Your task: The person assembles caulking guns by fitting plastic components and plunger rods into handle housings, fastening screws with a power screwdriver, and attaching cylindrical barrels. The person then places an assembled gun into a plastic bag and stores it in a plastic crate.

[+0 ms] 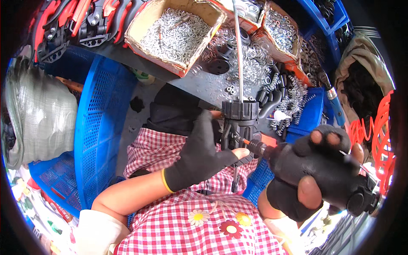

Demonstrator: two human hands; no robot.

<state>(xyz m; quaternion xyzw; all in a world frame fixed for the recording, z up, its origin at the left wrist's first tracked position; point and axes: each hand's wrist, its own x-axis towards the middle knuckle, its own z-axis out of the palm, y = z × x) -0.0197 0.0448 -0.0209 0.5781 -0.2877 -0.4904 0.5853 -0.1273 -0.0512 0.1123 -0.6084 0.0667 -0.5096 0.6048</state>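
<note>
My left hand, in a black glove with bare fingertips, is closed around a black plastic assembly with a ribbed round collar. A thin metal rod rises upright from that collar. An orange-red piece shows at the assembly's right side. In my right hand, also gloved, is a black power screwdriver, lying nearly level. Its tip points left and meets the assembly close to my left thumb; whether it touches a screw is too small to tell.
Beyond my lap a bench holds a cardboard box of small metal parts, loose springs and another box of hardware. Red-handled pruning shears lie far left. Blue crates stand left; a red coiled hose hangs right.
</note>
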